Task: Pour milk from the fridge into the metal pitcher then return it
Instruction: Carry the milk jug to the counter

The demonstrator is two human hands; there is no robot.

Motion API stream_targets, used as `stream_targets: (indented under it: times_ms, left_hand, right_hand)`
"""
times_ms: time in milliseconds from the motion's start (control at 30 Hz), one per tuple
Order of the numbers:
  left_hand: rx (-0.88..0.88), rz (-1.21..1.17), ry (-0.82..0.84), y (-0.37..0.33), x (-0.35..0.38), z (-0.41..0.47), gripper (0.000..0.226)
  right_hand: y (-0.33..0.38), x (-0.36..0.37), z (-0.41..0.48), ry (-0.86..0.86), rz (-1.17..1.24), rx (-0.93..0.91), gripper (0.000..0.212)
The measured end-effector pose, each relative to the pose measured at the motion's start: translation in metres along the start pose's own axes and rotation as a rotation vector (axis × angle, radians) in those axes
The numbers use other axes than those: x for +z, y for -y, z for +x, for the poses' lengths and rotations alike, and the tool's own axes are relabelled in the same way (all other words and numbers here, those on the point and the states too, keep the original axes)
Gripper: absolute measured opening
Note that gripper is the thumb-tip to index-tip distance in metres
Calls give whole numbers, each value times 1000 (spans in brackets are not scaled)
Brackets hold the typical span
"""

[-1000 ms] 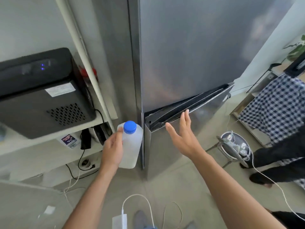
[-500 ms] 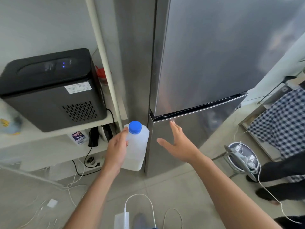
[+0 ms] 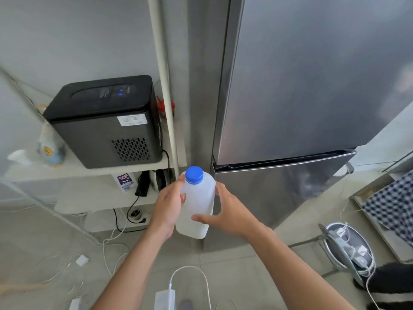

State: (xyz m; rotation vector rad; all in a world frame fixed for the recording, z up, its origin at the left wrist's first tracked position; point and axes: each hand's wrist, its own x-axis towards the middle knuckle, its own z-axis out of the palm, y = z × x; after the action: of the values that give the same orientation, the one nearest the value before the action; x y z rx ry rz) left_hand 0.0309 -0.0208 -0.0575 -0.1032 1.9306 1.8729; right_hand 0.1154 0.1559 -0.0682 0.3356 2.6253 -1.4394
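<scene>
now the milk bottle point(image 3: 197, 204) is upright between both hands, in front of the closed fridge point(image 3: 301, 86). the left hand point(image 3: 169, 205) is wrapped around its left side; the right hand point(image 3: 225, 214) cups the other side, fingers spread against it. likely next comes the blue cap point(image 3: 194, 174) just above the left thumb: hold the body firm and level, twist without squeezing.

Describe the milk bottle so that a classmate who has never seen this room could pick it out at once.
Find the tall steel fridge. In front of its lower left corner, the left hand and right hand hold the milk bottle upright. Nothing else nearby is translucent white with a blue cap.
</scene>
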Motion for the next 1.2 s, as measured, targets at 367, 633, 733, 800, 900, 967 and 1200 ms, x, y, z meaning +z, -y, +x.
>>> stream_targets:
  times_ms: [367, 633, 733, 800, 900, 967, 1200]
  left_hand:
    - [32, -39, -265, -8, 22, -79, 51]
    - [72, -121, -470, 4, 21, -144, 58]
    - [63, -148, -552, 9, 15, -171, 63]
    - [63, -158, -585, 14, 7, -189, 67]
    - [59, -189, -658, 20, -10, -217, 52]
    - [53, -202, -738, 24, -23, -235, 47]
    - [83, -284, -909, 34, -69, -292, 49]
  right_hand:
    - [4, -23, -31, 103, -42, -136, 94]
    - [4, -10, -49, 260, -80, -278, 93]
    - [10, 5, -54, 338, -92, -326, 93]
    - [17, 18, -58, 399, -95, -360, 96]
    - [31, 41, -63, 490, -123, -399, 97]
    - [43, 59, -67, 539, -146, -437, 100]
    - [90, 129, -81, 705, -185, -576, 97]
